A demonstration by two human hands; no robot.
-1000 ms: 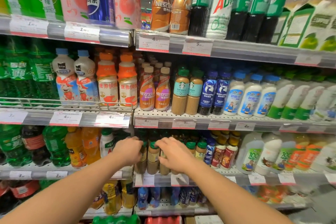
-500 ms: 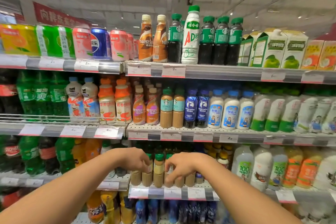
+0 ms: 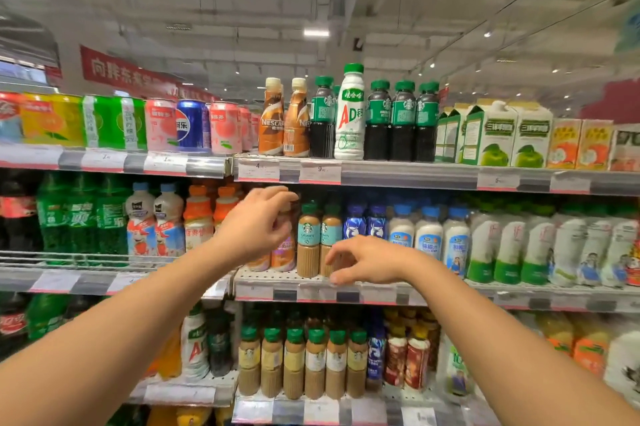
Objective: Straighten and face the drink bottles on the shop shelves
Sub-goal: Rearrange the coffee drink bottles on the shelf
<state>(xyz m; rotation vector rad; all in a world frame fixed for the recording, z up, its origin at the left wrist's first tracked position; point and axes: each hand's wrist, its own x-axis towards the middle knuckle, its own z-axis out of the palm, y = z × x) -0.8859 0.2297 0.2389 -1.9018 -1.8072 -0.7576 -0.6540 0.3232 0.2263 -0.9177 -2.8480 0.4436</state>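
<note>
**Hands at the middle shelf, Nescafe bottles in turn**

The left hand (image 3: 258, 223) is raised in front of the Nescafe bottles (image 3: 284, 252) on the middle shelf (image 3: 381, 285), its fingers curled over the top of the one nearest; whether they actually grip the cap or only close in on it cannot be told, since the hand hides the neck. The right hand (image 3: 369, 261) hangs lower and to the right, fingers loosely spread and holding nothing, just in front of the two Starbucks bottles (image 3: 320, 238) and close above the shelf edge.

The step in hand looks like facing this middle row. The next move probably calls for a twist of the Nescafe bottle so its label looks outward, with the right hand steadying or turning the neighbours. The top shelf's AD bottle (image 3: 351, 114) stands among dark Starbucks bottles (image 3: 403, 121), well above both hands
</note>
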